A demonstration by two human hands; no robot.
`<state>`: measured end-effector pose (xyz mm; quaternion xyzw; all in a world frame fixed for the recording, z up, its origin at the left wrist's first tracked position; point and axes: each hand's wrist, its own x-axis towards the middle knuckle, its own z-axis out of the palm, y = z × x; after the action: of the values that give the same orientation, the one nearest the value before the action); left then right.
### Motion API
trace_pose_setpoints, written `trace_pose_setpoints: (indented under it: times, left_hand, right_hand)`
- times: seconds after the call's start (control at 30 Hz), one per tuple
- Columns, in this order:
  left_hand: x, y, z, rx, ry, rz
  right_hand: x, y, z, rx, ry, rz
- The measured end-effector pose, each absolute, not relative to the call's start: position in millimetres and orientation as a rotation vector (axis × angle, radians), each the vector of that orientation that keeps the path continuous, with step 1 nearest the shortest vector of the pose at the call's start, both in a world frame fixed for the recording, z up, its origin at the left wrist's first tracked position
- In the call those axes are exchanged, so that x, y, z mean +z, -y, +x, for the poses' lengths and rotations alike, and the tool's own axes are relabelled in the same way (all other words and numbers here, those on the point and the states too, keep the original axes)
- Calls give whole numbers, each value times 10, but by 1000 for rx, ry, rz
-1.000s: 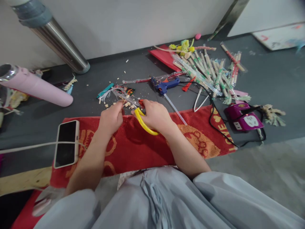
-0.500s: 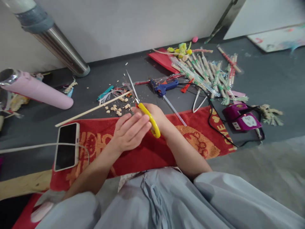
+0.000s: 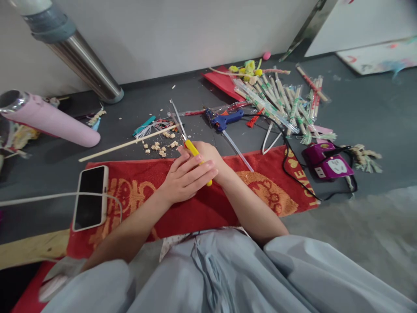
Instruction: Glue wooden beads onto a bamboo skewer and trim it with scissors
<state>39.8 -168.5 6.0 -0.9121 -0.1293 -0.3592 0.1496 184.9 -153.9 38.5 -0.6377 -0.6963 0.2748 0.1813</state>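
Observation:
Yellow-handled scissors [image 3: 193, 148] point away from me, their blades apart around the far end of a thin wooden stick [image 3: 130, 142]. My right hand [image 3: 208, 157] is closed around the handle from the right. Across it from the left lies my left hand [image 3: 189, 178], its fairly straight fingers pressed over the handle and part of my right hand. Both thumbs are mostly hidden. Small cut wood pieces [image 3: 163, 153] are scattered just left of the blades. Beneath my hands is a red towel [image 3: 195, 217] with orange patterns.
A blue glue gun [image 3: 224, 119] lies right of the scissors, its cord running to a purple power adapter [image 3: 327, 161]. Wrapped sticks [image 3: 283, 100] are piled behind. At left are a phone [image 3: 91, 198], a pink bottle [image 3: 58, 119] and a steel flask [image 3: 94, 65].
My left hand has moved slightly right and closed over the yellow handle, covering more of it. The scissors have turned a little, and the stick has shifted slightly.

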Motion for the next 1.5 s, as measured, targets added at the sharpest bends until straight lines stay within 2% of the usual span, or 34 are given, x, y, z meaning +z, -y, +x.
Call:
trace_pose_setpoints:
  times: [0.13, 0.3, 0.43, 0.6, 0.9, 0.97, 1.07, 1.17, 1.33, 1.5]
  left_hand:
    - [8, 1672, 376, -996, 386, -2588]
    - [-83, 1646, 317, -934, 460, -2796]
    - [-57, 1641, 328, -898, 410, -2644]
    - [29, 1641, 390, -1137, 283, -2522]
    - [149, 1585, 342, -1234, 238, -2549]
    - [214, 1556, 274, -1321, 417, -2472]
    - [305, 1499, 151, -1332, 963, -2291]
    - [366, 1441, 62, -1133, 1342, -2287]
    - [387, 1348, 13, -959, 1490, -2318]
    - [365, 1258, 6, -1003, 1466, -2282]
  right_hand:
    - [469, 1566, 1837, 983, 1857, -1818]
    - [487, 1561, 1816, 1003, 1856, -1833]
    - [500, 1563, 1812, 1023, 1857, -1842]
    - [514, 1555, 1810, 1065, 1853, -1861]
    - [544, 1563, 1803, 1016, 1911, -1906]
    - [589, 1595, 1792, 969, 1957, -1896]
    - [646, 1635, 1764, 934, 1950, -1894]
    - [666, 1648, 1734, 940, 1951, -1892]
    - [659, 1641, 1732, 897, 2001, -1853]
    - [595, 1637, 1750, 870, 2060, -1815]
